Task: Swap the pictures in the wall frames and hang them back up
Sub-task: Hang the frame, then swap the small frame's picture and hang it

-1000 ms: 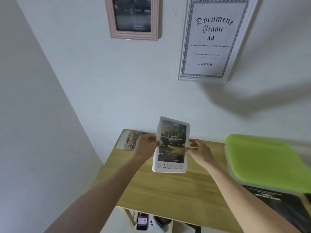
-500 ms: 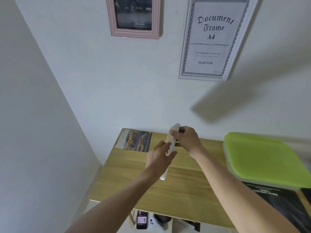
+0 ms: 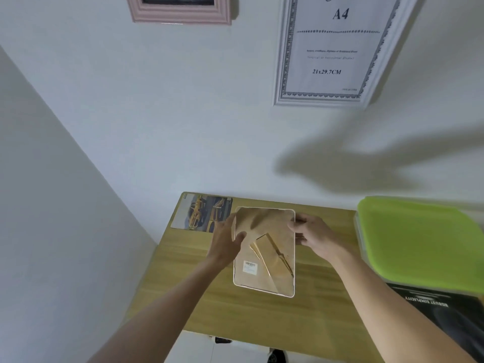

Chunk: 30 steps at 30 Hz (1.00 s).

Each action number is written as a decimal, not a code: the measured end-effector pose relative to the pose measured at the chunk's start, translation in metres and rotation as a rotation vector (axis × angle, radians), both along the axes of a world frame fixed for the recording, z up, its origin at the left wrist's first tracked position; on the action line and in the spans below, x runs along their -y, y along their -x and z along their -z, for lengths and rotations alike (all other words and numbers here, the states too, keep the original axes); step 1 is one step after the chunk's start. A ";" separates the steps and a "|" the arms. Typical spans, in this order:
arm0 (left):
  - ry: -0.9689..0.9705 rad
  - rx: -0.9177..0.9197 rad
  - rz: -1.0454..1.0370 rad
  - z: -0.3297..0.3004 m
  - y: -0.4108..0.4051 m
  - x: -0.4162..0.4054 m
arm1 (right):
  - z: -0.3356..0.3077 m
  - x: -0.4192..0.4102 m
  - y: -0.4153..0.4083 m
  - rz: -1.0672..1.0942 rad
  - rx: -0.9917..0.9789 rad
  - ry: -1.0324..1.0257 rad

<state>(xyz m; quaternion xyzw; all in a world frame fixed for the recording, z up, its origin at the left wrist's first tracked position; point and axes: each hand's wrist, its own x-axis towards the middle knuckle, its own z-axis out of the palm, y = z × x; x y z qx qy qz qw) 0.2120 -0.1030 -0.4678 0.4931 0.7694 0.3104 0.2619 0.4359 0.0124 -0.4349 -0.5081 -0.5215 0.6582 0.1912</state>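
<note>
While the wooden table [image 3: 262, 318] carries a green-lidded box [image 3: 419, 239], the small white frame [image 3: 264, 258] lies face down, back up, gripped by the left hand [image 3: 225, 242] and right hand [image 3: 317, 237] at its edges.

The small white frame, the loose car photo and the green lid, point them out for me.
small white frame [image 3: 264, 260], head view, on its brown backing board.
loose car photo [image 3: 200, 213], head view, on the yellow car.
green lid [image 3: 419, 239], head view, on its flat top.
</note>
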 end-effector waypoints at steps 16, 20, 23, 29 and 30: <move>0.175 0.073 -0.063 0.047 -0.002 -0.040 | 0.080 -0.005 0.034 0.226 0.369 -0.409; 0.266 0.157 -0.068 0.052 0.008 -0.050 | 0.094 -0.004 0.035 0.137 0.480 -0.480; 0.325 0.237 -0.079 0.055 0.018 -0.057 | 0.104 0.002 0.039 0.068 0.511 -0.503; 0.379 0.296 -0.127 0.065 0.031 -0.065 | 0.108 0.001 0.049 0.037 0.587 -0.408; 0.389 0.314 -0.144 0.067 0.033 -0.065 | 0.108 -0.002 0.051 0.026 0.598 -0.376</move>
